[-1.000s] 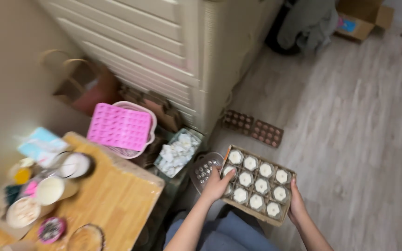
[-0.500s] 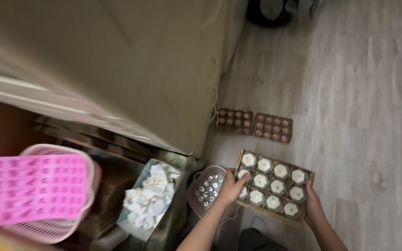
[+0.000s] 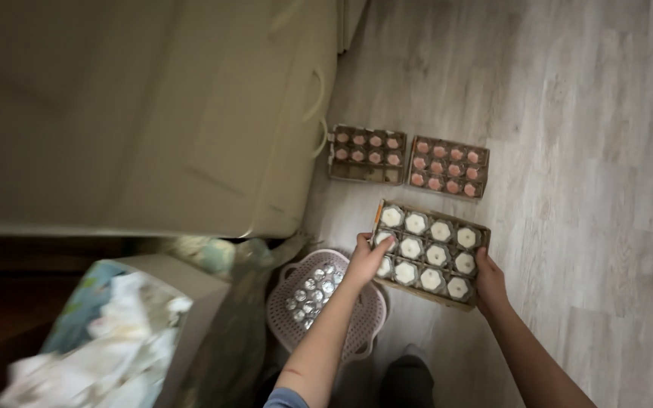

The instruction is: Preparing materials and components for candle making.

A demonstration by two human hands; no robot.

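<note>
Cardboard tray (image 3: 430,253) held between left hand (image 3: 366,258) and right hand (image 3: 489,279).

Both bare forearms reached forward and down from the bottom of the view, spread apart and angled slightly toward each other. The left hand (image 3: 368,258) was bent at the wrist, thumb on top and fingers curled under in a closed grip. The right hand (image 3: 489,281) mirrored it, fingers wrapped tightly, its wrist nearly straight

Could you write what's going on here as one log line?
left hand: grips tray's left edge | right hand: grips right edge | tray of white candles: held over floor | near: two pink-candle trays, pink basket
</note>
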